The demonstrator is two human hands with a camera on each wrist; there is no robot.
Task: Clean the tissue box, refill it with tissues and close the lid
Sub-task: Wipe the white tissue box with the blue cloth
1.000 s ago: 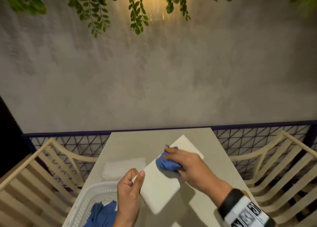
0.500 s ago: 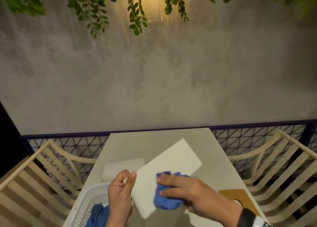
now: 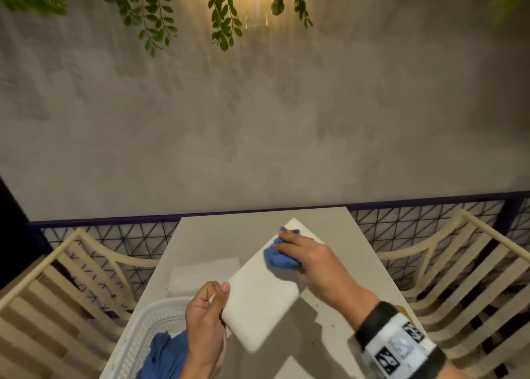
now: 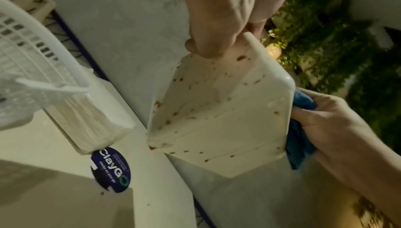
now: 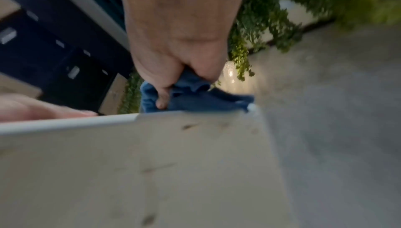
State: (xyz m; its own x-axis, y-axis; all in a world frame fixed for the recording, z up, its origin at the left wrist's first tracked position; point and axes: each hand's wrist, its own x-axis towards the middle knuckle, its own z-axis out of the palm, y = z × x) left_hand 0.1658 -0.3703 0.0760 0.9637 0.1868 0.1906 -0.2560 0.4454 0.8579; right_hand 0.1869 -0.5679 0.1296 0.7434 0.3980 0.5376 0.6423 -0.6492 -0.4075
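Observation:
A white tissue box (image 3: 262, 295) is held tilted above the table. My left hand (image 3: 213, 292) pinches its near left corner. In the left wrist view the open inside of the tissue box (image 4: 219, 111) shows brown specks, and my left hand (image 4: 219, 43) holds the rim. My right hand (image 3: 289, 248) presses a crumpled blue cloth (image 3: 276, 257) against the box's far outer face. The right wrist view shows my right hand (image 5: 178, 84) curled round the blue cloth (image 5: 195, 98) above the box's edge. A wrapped pack of white tissues (image 3: 200, 275) lies on the table to the left.
A white plastic basket (image 3: 143, 332) with another blue cloth (image 3: 166, 355) inside sits at the table's near left corner. A round dark sticker (image 4: 111, 170) lies on the table. Cream slatted chairs (image 3: 464, 278) stand on both sides, with a wire fence (image 3: 401, 224) behind.
My right hand with the blue cloth has wiped from the near part of the box's face back up to its far end. The left hand keeps its pinch on the corner.

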